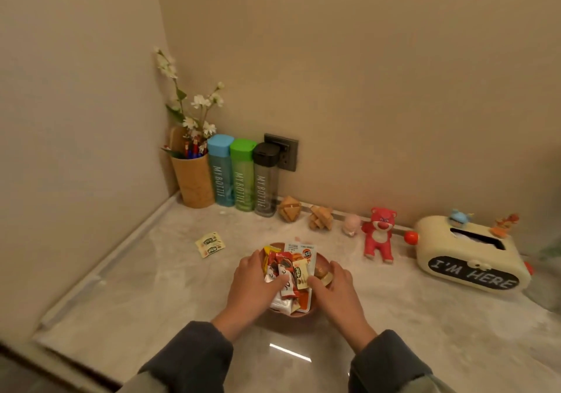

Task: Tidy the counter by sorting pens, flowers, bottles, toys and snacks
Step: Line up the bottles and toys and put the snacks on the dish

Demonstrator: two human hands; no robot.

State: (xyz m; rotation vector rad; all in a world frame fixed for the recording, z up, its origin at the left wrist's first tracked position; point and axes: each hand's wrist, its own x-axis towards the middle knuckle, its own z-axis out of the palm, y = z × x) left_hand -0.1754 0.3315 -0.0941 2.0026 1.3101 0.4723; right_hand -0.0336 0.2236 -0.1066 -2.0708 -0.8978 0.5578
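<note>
A brown snack bowl [293,314] heaped with snack packets [291,271] sits mid-counter. My left hand [253,285] grips its left side and my right hand [338,289] its right side, both thumbs resting on the packets. One loose yellow snack packet [210,244] lies on the counter to the left. In the back corner a bamboo cup [195,184] holds pens [191,150] and white flowers [198,102]. Beside it stand a blue bottle [221,171], a green bottle [242,177] and a black bottle [266,180].
Along the back wall stand two wooden puzzles [290,209] [321,217], a small pink toy [352,225] and a red bear [379,234]. A cream tissue box [467,256] reading "I'M HERE" sits at the right. A wall socket [288,152] is behind the black bottle.
</note>
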